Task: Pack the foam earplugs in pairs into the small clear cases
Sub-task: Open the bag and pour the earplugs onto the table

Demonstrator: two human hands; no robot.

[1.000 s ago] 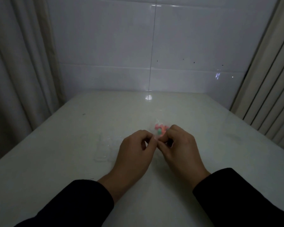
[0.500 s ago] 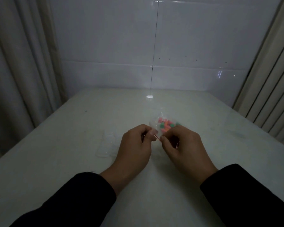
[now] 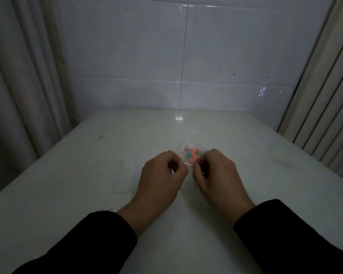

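Observation:
A small clear plastic bag (image 3: 192,154) filled with several pink, orange and green foam earplugs lies on the pale table (image 3: 265,184) just beyond my hands. My left hand (image 3: 162,175) pinches the bag's near edge on the left side. My right hand (image 3: 214,171) pinches the same edge on the right side, a red strip showing between the two. Several small clear cases (image 3: 125,180) lie in a loose cluster on the table, left of my left hand; they are faint and hard to make out.
A white tiled wall (image 3: 186,56) stands at the table's far edge. Curtains (image 3: 18,76) hang along the left side and a ribbed panel (image 3: 329,86) along the right. Black sleeves cover both my forearms.
My hands have drawn slightly apart while pinching the bag's edge, and more of the bag of earplugs now shows beyond my fingers.

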